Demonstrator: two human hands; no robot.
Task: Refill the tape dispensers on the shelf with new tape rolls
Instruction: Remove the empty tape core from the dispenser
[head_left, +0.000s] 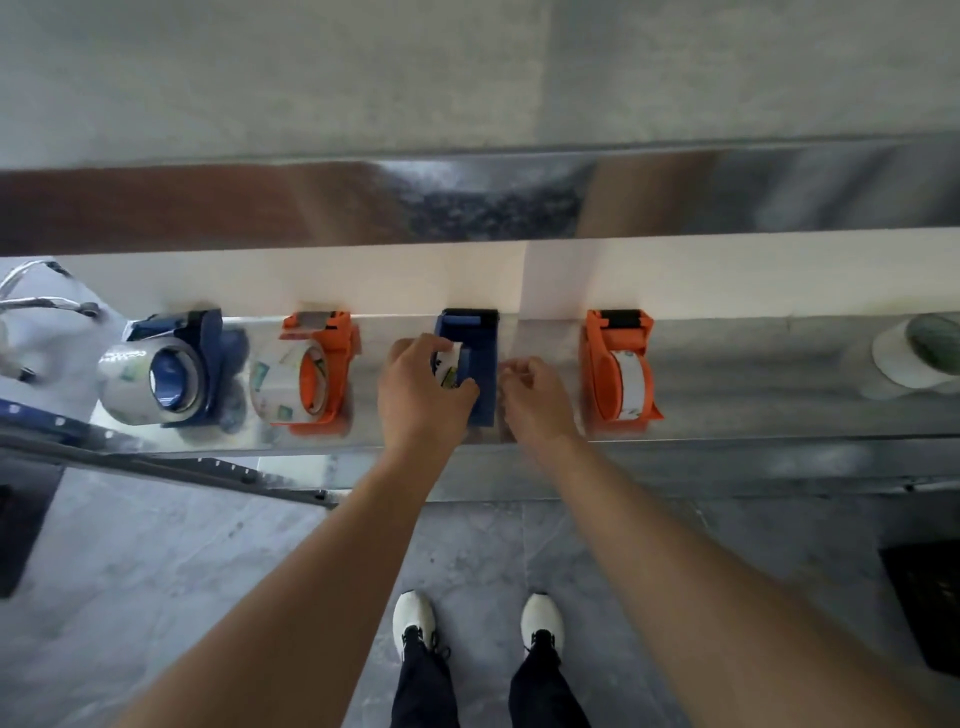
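Glossy tape roll (448, 366), boxy blue dispenser (480, 364)

Orange dispensers (618, 371) flanking; shelf front (727, 457) open

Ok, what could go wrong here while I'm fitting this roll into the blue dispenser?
The tape roll sits only partly in the middle blue dispenser, pinched by your left hand; it may seat crooked. The right hand isn't steadying the dispenser, so it could slide toward the shelf edge.
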